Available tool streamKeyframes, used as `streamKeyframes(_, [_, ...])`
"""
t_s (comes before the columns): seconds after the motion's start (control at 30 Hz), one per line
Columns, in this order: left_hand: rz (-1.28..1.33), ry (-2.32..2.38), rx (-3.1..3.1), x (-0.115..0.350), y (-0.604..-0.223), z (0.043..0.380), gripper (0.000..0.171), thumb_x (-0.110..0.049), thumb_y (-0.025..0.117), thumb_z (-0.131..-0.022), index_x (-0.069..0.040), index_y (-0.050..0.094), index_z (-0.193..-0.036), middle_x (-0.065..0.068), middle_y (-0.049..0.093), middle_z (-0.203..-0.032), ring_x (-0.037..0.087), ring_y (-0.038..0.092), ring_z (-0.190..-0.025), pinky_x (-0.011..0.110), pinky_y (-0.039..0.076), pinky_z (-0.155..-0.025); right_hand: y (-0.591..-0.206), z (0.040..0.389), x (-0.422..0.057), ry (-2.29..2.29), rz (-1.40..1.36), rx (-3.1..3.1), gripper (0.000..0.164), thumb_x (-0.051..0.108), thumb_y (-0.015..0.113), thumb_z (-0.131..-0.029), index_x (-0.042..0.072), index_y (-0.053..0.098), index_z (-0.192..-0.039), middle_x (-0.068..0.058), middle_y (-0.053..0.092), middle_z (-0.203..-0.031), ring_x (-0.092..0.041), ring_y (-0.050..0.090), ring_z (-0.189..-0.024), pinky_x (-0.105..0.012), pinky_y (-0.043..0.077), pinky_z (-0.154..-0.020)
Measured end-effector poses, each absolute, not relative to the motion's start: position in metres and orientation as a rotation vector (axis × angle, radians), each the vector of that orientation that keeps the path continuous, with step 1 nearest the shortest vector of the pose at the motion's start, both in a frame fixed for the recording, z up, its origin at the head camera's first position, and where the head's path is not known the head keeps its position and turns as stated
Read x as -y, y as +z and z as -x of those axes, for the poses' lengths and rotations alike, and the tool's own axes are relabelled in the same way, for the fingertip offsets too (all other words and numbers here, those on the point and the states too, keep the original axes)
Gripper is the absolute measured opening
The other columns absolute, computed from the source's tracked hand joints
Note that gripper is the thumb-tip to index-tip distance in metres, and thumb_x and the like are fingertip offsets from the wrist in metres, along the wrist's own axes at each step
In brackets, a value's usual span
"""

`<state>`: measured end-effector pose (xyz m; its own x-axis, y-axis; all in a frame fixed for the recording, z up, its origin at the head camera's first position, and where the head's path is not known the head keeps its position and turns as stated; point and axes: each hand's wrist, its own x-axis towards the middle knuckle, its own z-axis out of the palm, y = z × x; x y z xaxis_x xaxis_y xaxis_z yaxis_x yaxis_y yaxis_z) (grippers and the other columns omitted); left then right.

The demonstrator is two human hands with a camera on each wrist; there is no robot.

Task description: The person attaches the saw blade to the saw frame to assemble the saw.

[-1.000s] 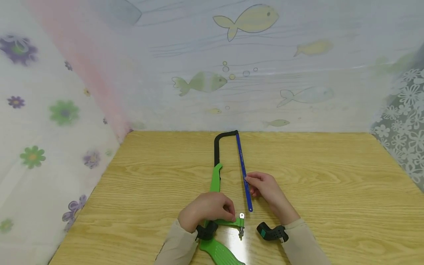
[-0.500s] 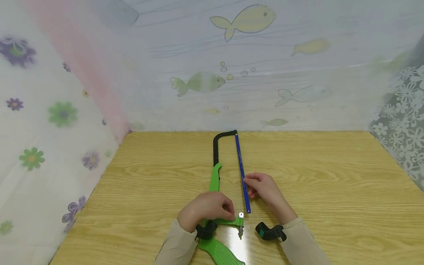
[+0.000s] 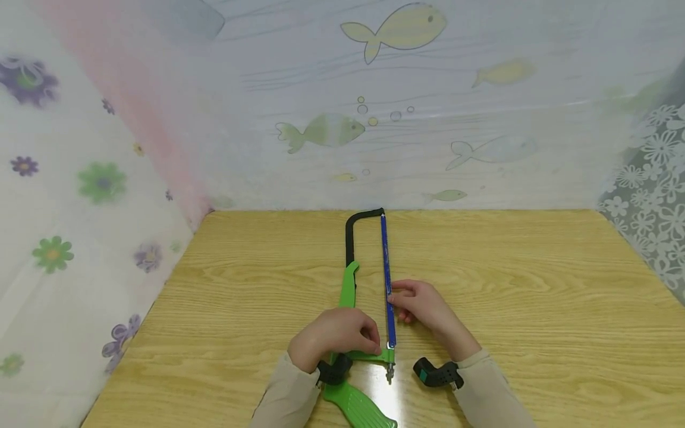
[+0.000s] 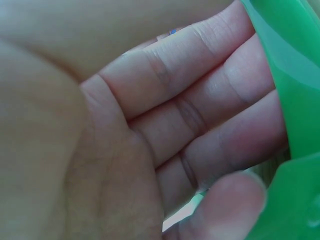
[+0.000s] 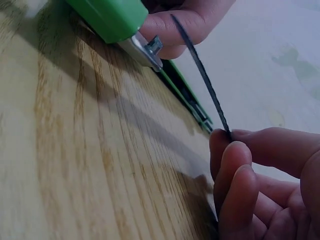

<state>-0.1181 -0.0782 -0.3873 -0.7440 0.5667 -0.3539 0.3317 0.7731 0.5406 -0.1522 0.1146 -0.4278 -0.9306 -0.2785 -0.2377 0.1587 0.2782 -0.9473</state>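
Note:
A hacksaw frame point(image 3: 348, 288), green with a black bent front end point(image 3: 350, 241), lies on the table. My left hand point(image 3: 338, 334) grips its green rear part, with fingers bent against the green plastic point(image 4: 300, 90) in the left wrist view. The blue hacksaw blade point(image 3: 386, 255) meets the frame's far tip. My right hand point(image 3: 428, 306) pinches the blade near its middle, edge-on in the right wrist view. The blade's near end overlaps the metal blade holder point(image 3: 390, 345) in the head view. From the right wrist, that blade end point(image 5: 182, 30) stands raised away from the holder's small peg point(image 5: 154, 45).
The green ribbed handle point(image 3: 361, 409) reaches toward the front edge of the wood-grain table point(image 3: 524, 285). A wing nut point(image 3: 390, 373) sits on the holder's screw. Patterned sheets with fish point(image 3: 409, 27) and flowers point(image 3: 52, 254) hang behind and at the sides.
The right hand has swung the blade's near end left, from beside the metal holder to over it in the head view. The left hand keeps its grip on the frame.

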Motion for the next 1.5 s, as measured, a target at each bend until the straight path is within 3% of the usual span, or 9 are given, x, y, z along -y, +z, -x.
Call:
streamKeyframes(0.33, [-0.675, 0.640, -2.458, 0.080, -0.387, 0.118, 0.008, -0.037, 0.067, -0.076, -0.031, 0.064, -0.072, -0.021, 0.056, -0.072, -0.001, 0.051, -0.064, 0.023, 0.040, -0.060, -0.428, 0.152, -0.115, -1.639, 0.215, -2.217, 0.051, 0.018, 0.064, -0.083, -0.002, 0.045, -0.126, -0.006, 0.063, -0.077, -0.016, 0.053, -0.053, -0.030, 0.044, -0.052])
streamKeyframes(0.7, [-0.686, 0.639, -2.466, 0.082, -0.388, 0.120, 0.009, -0.037, 0.067, -0.077, -0.031, 0.063, -0.071, -0.021, 0.056, -0.072, -0.001, 0.051, -0.064, 0.022, 0.040, -0.060, -0.394, 0.138, -0.108, -1.594, 0.220, -2.259, 0.044, 0.008, 0.060, -0.085, -0.006, 0.045, -0.124, -0.010, 0.062, -0.075, -0.017, 0.052, -0.050, -0.030, 0.044, -0.051])
streamKeyframes(1.2, [-0.675, 0.627, -2.464, 0.080, -0.387, 0.118, 0.009, -0.037, 0.067, -0.077, -0.030, 0.063, -0.071, -0.020, 0.056, -0.071, 0.000, 0.051, -0.063, 0.023, 0.040, -0.060, -0.431, 0.153, -0.117, -1.605, 0.216, -2.289, 0.043, 0.019, 0.063, -0.083, 0.003, 0.051, -0.121, -0.008, 0.061, -0.070, -0.019, 0.054, -0.049, -0.032, 0.045, -0.050])
streamKeyframes(1.5, [-0.682, 0.625, -2.459, 0.078, -0.388, 0.118, 0.009, -0.037, 0.066, -0.077, -0.030, 0.064, -0.072, -0.021, 0.056, -0.071, -0.001, 0.051, -0.063, 0.022, 0.040, -0.060, -0.432, 0.153, -0.119, -1.713, 0.129, -2.194, 0.037, 0.016, 0.055, -0.088, 0.004, 0.048, -0.122, -0.012, 0.061, -0.073, -0.019, 0.054, -0.048, -0.031, 0.045, -0.047])
